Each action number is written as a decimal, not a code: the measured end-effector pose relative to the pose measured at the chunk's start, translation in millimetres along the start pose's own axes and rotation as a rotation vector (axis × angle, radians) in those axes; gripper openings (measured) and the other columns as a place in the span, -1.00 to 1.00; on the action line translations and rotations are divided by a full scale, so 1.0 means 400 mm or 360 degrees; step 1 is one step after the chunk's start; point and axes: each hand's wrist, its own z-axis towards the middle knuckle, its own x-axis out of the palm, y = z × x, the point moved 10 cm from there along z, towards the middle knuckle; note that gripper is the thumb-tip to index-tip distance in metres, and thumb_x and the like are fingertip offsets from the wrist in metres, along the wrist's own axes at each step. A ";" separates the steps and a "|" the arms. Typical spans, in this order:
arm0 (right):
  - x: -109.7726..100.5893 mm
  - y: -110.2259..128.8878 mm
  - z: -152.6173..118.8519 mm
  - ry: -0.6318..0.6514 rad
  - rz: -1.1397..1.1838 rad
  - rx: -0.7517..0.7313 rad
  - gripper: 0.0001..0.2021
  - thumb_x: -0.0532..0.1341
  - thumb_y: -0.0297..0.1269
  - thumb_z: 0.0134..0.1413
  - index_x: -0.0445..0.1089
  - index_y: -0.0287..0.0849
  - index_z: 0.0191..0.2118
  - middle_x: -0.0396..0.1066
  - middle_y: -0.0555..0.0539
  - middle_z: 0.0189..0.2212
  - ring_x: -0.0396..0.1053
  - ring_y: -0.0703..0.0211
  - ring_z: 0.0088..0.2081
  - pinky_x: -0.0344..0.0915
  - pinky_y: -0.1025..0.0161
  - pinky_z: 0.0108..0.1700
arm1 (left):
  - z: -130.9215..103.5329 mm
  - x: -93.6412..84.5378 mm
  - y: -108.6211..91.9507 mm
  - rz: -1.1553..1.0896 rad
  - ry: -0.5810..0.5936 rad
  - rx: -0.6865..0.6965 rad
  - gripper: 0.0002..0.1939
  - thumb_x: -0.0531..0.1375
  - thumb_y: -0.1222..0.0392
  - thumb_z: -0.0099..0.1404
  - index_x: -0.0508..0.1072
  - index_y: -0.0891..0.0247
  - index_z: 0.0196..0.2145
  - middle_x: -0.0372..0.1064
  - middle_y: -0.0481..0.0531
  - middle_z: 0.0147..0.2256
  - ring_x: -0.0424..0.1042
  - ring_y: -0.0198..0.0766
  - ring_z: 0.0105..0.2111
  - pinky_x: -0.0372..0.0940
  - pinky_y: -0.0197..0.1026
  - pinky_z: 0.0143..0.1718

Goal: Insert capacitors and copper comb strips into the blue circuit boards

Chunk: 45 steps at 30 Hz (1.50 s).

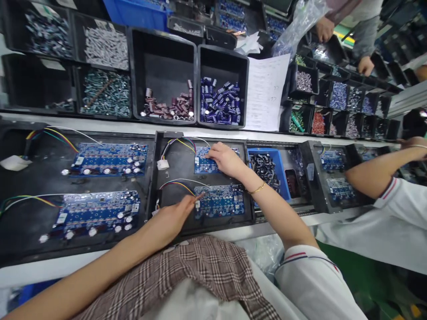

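My right hand [228, 161] is over the upper blue circuit board [203, 168] in the middle tray, its fingertips pinched together on the board's surface. Whatever small thing they may hold is hidden. At the left edge of the lower circuit board [223, 202], my left hand [178, 215] has its fingers pressed together, and I cannot make out what is between them. Colored wires [182, 183] run left from both boards. A white connector [163, 165] ends the upper board's wires.
Left, another tray holds two circuit boards [110, 159] with upright capacitors. A blue bin [283, 178] of black parts stands right of my tray. Behind are black bins with brown capacitors [170, 106] and purple capacitors [220, 100], beside a paper sheet [267, 89]. A co-worker's arm [376, 175] reaches in at right.
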 end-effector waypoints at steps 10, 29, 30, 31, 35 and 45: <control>0.069 0.163 0.150 -0.0013 -0.0026 0.0011 -0.70 0.00 -0.54 0.24 0.45 -0.18 -0.15 0.37 -0.11 -0.25 0.21 0.11 -0.16 0.20 0.18 -0.05 | -0.144 -0.158 0.235 -0.0034 -0.0492 -0.0501 -0.69 -0.21 -0.06 0.42 0.13 0.19 -0.16 0.49 0.16 -0.35 0.54 0.06 -0.34 0.26 -0.17 -0.40; -0.027 0.356 0.074 -0.0585 0.0992 0.0386 -0.79 0.05 -0.33 0.30 0.41 -0.12 -0.08 0.43 -0.10 -0.14 0.41 0.20 -0.19 0.35 0.13 -0.10 | -0.258 -0.261 0.261 -0.1400 -0.1262 -0.0021 -0.64 0.04 -0.07 0.38 0.32 0.24 -0.05 0.31 -0.02 -0.35 0.31 -0.38 -0.51 0.27 -0.35 -0.54; -0.022 0.344 0.093 -0.0480 0.0633 0.0328 -0.76 0.04 -0.39 0.29 0.43 -0.14 -0.07 0.41 -0.13 -0.13 0.39 0.16 -0.19 0.31 0.12 -0.11 | -0.244 -0.259 0.268 -0.1387 -0.1177 -0.0072 -0.63 0.05 -0.07 0.38 0.33 0.23 -0.03 0.23 -0.09 -0.46 0.22 -0.42 -0.59 0.19 -0.39 -0.61; -0.006 0.336 0.114 -0.0365 0.0311 0.0256 -0.74 0.04 -0.43 0.28 0.44 -0.16 -0.07 0.41 -0.15 -0.14 0.37 0.13 -0.19 0.27 0.10 -0.11 | -0.230 -0.255 0.275 -0.1366 -0.1081 -0.0114 -0.63 0.04 -0.07 0.38 0.34 0.23 -0.02 0.13 -0.14 -0.53 0.13 -0.44 -0.64 0.09 -0.41 -0.66; 0.075 0.326 0.170 -0.0108 -0.0310 0.0032 -0.74 0.05 -0.48 0.26 0.47 -0.16 -0.15 0.44 -0.10 -0.29 0.31 0.08 -0.20 0.14 0.10 -0.13 | -0.204 -0.233 0.317 -0.1357 -0.0919 -0.0302 -0.66 0.05 -0.08 0.37 0.31 0.23 -0.08 0.09 -0.17 -0.56 0.07 -0.45 -0.64 -0.01 -0.41 -0.67; 0.092 0.292 0.174 -0.0161 -0.0160 0.0061 -0.73 0.06 -0.45 0.27 0.50 -0.07 -0.21 0.50 0.00 -0.33 0.30 0.15 -0.24 0.01 0.17 -0.14 | -0.219 -0.227 0.334 -0.1398 -0.1008 -0.0379 -0.72 0.08 -0.04 0.33 0.19 0.21 -0.17 0.31 -0.12 -0.50 0.12 -0.46 -0.66 0.00 -0.40 -0.65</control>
